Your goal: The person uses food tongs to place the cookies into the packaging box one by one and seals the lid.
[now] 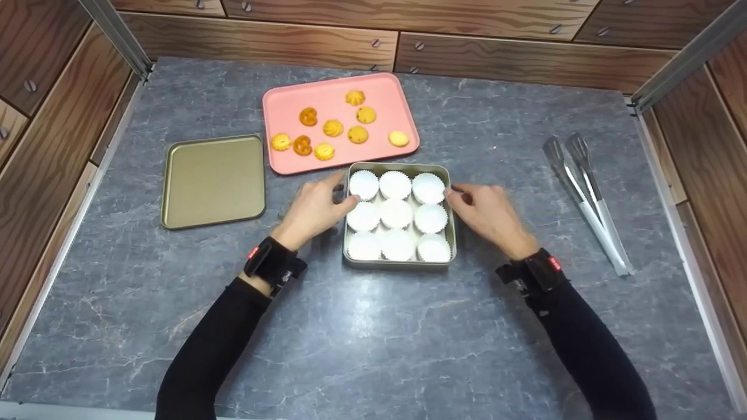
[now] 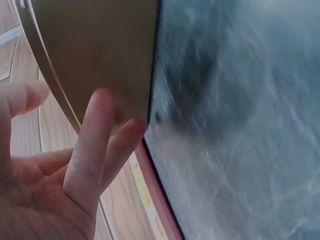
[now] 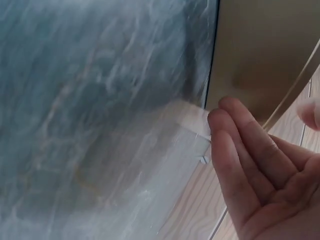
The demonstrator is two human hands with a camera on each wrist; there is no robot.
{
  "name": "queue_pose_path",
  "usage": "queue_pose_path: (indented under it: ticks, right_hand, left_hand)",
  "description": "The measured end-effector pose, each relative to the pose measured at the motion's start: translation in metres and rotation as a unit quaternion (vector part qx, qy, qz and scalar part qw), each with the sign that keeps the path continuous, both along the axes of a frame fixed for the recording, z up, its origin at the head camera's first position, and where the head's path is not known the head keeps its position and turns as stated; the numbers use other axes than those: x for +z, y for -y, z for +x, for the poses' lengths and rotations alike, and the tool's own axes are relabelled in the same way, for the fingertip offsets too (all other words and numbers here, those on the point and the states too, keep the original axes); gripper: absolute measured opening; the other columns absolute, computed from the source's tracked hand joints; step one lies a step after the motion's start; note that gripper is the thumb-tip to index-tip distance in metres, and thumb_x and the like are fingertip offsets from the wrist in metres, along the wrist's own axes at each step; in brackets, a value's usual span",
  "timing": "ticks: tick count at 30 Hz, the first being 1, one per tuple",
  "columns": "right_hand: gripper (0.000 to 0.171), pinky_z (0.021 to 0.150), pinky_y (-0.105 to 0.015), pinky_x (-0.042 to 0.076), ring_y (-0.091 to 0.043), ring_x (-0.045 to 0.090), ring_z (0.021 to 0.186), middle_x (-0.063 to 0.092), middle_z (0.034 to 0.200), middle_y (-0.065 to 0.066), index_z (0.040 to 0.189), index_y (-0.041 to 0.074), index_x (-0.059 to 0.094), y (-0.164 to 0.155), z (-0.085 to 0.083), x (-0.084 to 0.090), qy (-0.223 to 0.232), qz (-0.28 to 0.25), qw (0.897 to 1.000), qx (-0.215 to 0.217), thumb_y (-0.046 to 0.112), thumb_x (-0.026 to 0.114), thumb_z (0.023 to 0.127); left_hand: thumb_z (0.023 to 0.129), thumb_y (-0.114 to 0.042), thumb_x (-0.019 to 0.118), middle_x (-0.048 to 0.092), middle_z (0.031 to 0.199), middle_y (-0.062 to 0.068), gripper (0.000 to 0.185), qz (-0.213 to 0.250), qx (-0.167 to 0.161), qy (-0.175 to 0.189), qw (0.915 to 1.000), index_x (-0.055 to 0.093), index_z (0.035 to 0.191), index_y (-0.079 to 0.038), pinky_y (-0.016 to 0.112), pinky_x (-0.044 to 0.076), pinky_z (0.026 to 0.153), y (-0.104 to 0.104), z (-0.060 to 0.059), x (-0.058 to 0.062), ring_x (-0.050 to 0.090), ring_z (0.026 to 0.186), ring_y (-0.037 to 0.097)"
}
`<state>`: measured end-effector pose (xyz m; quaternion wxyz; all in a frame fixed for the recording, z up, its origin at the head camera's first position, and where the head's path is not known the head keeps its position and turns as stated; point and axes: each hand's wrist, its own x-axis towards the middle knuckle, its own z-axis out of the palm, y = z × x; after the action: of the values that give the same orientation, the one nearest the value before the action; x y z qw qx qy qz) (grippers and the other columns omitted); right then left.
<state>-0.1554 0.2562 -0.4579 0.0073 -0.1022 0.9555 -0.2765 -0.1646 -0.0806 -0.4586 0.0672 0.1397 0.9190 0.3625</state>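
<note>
A square metal tin stands on the table with several white paper baking cups set in rows inside it. My left hand is at the tin's left side, thumb by the rim. In the left wrist view, its extended fingers lie against the tin's outer wall. On the opposite side is my right hand, its thumb near the right rim. The right wrist view shows nearly straight fingers by the wall's lower corner.
Behind the tin, a pink tray bears several small cookies. A flat metal lid lies to the left. Tongs with pale handles lie far right. Wood-patterned panels border the table.
</note>
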Motion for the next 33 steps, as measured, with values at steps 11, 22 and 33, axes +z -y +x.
queue_pose_path:
  ticks: [11,22,33]
  right_hand:
    - [0.029,0.047,-0.029,0.031,-0.014,0.043,0.051,0.049,0.058,0.005,0.074,0.013,0.066,0.005,0.002,-0.004,-0.032,0.023,0.999,0.004,0.027,0.063,0.099]
    - [0.024,0.049,-0.031,0.035,-0.017,0.046,0.055,0.054,0.062,0.002,0.08,0.01,0.07,-0.006,0.003,-0.006,-0.031,0.012,0.999,-0.01,0.022,0.062,0.099]
    - [0.025,0.051,-0.031,0.038,-0.018,0.048,0.058,0.057,0.066,-0.002,0.087,0.008,0.073,-0.011,0.002,-0.007,-0.012,0.011,1.0,-0.011,0.024,0.061,0.101]
  left_hand:
    - [0.089,-0.014,0.066,0.075,0.101,0.016,0.055,0.025,0.016,0.005,0.9995,0.06,0.142,0.001,0.024,0.038,0.041,-0.009,0.007,-0.002,0.045,0.047,0.01]
    - [0.09,-0.008,0.066,0.073,0.115,0.026,0.055,0.068,0.021,0.013,0.9974,0.057,0.144,0.001,0.024,0.046,0.037,-0.023,0.012,-0.008,0.055,0.044,0.011]
    - [0.096,-0.012,0.066,0.071,0.122,0.025,0.055,0.092,0.028,0.061,0.9935,0.051,0.147,0.001,0.027,0.05,0.038,-0.025,0.013,-0.009,0.065,0.05,0.023]
